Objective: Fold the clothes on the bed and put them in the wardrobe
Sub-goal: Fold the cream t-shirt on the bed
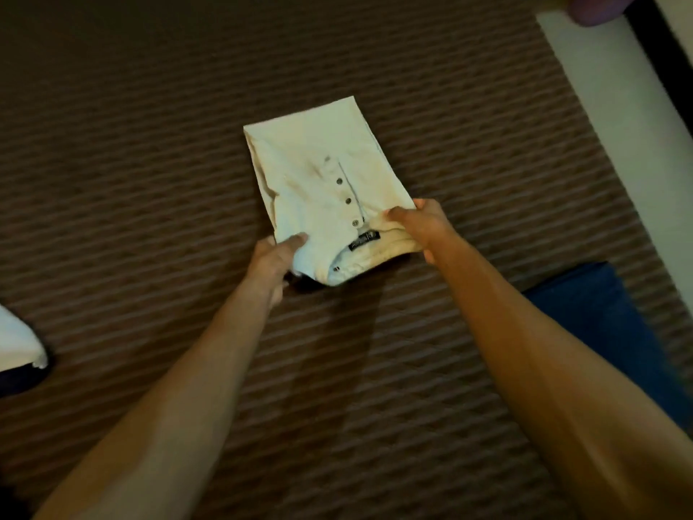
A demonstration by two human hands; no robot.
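Observation:
A cream button-front shirt (318,174) lies folded into a narrow rectangle on the brown striped bedcover (150,144), collar end towards me, with a dark label showing inside the neck. My left hand (272,262) grips the shirt's near left corner, thumb on top and fingers underneath. My right hand (422,228) pinches the collar at the near right corner, bunching the cloth there. The near edge is raised slightly off the bed.
A folded dark blue garment (596,317) lies on the bed at the right, beside my right forearm. A white cloth item (18,343) pokes in at the left edge. The bed's right side ends at a pale strip (607,88).

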